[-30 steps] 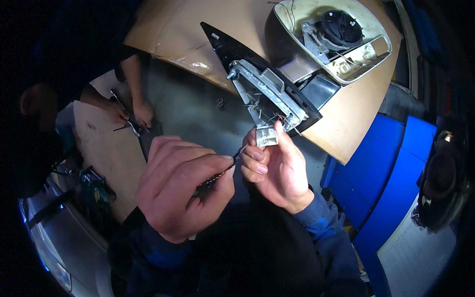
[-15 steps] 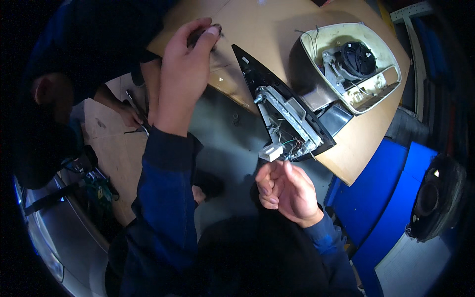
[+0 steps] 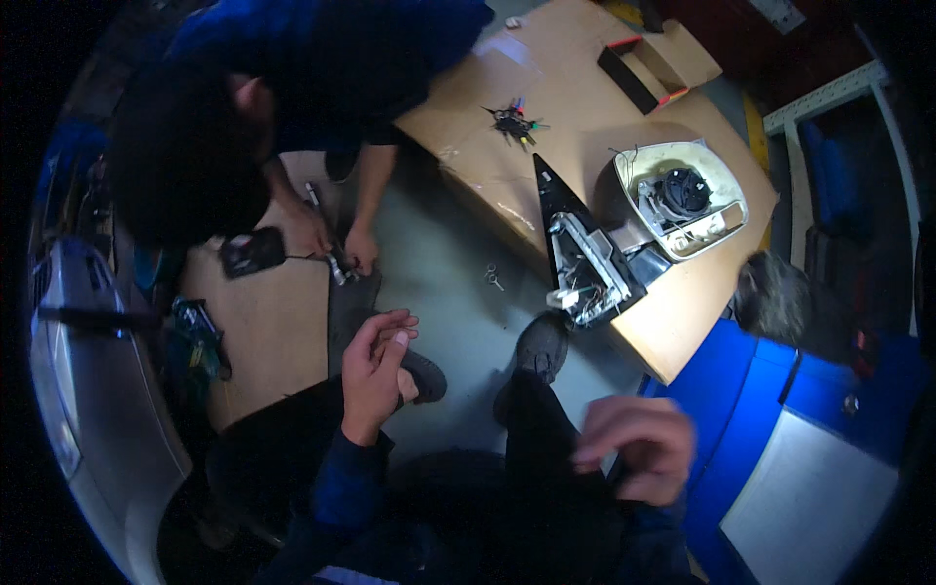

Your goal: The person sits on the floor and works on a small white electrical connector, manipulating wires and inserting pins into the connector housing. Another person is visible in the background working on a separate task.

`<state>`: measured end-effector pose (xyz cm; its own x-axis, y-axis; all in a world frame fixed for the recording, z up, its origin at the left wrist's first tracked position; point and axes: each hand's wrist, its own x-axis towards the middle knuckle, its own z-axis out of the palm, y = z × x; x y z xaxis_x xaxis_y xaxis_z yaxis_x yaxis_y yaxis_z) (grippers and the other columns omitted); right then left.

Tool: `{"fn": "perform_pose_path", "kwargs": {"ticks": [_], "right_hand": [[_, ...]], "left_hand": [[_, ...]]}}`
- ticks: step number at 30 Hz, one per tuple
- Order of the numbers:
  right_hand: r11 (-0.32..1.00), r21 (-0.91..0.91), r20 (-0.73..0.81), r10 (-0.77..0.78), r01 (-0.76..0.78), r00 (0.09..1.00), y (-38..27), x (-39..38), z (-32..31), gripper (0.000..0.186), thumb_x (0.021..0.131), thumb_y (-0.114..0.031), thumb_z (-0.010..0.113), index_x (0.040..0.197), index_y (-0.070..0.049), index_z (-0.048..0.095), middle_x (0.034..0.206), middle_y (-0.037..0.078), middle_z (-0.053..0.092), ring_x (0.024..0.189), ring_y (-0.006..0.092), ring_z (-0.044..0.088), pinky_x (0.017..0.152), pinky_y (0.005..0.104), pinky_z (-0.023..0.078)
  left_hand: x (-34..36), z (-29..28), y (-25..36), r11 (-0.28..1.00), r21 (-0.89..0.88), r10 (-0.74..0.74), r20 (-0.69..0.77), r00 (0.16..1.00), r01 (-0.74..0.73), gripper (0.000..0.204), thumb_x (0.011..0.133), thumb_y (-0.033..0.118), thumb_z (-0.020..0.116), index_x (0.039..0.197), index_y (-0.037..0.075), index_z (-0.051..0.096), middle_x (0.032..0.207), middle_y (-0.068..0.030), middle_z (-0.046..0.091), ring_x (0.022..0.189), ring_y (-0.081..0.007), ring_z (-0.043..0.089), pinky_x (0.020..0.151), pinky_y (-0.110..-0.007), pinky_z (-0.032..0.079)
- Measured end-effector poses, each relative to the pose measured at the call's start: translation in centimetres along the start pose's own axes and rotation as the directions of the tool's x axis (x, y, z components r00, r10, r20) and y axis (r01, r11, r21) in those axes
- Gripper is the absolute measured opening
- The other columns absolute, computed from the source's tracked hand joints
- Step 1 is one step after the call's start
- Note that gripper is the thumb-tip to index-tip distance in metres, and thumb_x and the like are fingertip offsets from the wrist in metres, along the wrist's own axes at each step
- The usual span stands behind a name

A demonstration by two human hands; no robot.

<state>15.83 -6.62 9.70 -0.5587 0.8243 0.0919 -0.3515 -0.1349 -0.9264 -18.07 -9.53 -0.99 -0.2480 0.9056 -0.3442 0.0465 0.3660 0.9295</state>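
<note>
Holding nothing visible in loosely open left hand (image 3: pixel 375 375); cannot tell for blurred right hand (image 3: pixel 641 439).
Farther out, lying on the brown surface (image 3: pixel 580 93) with black base (image 3: pixel 556 202) over its edge: a car mirror (image 3: pixel 632 235); beyond, a dark bundle (image 3: pixel 514 121) and an open box (image 3: pixel 625 80).

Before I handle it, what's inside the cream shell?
A round black disc, a grey bracket and whitish fittings. Whatever lies beneath the disc is covered.

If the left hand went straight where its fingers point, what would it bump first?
The left hand would probably meet the edge of the brown tabletop, though its height is hard to judge.
</note>
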Motion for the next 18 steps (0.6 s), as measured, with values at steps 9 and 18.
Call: {"fn": "perform_pose_path", "kwargs": {"ticks": [9, 18], "right_hand": [[0.480, -0.415, 0.169, -0.795, 0.773, 0.583, -14.7, -1.1, 11.4, 0.046, 0.099, -0.037, 0.083, 0.123, 0.002, 0.077, 0.109, 0.019, 0.074, 0.083, 0.0236, 0.071, 0.072, 0.0361, 0.057], [0.310, -0.406, 0.308, -0.839, 0.860, 0.448, -20.0, -5.8, 18.5, 0.045, 0.100, -0.036, 0.083, 0.124, 0.001, 0.076, 0.108, 0.017, 0.075, 0.083, 0.0234, 0.071, 0.073, 0.0366, 0.057]], "left_hand": [[-12.9, -7.1, 6.3, 0.913, -0.062, 0.394, -0.128, 0.910, -0.404, 0.033, 0.107, 0.004, 0.064, 0.139, -0.005, 0.066, 0.127, -0.0150, 0.074, 0.121, -0.0238, 0.071, 0.112, -0.039, 0.054], [-22.3, -12.5, 11.9, 0.583, 0.092, 0.797, -0.259, 0.546, -0.807, 0.047, 0.102, 0.020, 0.072, 0.139, -0.008, 0.063, 0.126, -0.0212, 0.072, 0.118, -0.0312, 0.070, 0.108, -0.043, 0.054]]}}
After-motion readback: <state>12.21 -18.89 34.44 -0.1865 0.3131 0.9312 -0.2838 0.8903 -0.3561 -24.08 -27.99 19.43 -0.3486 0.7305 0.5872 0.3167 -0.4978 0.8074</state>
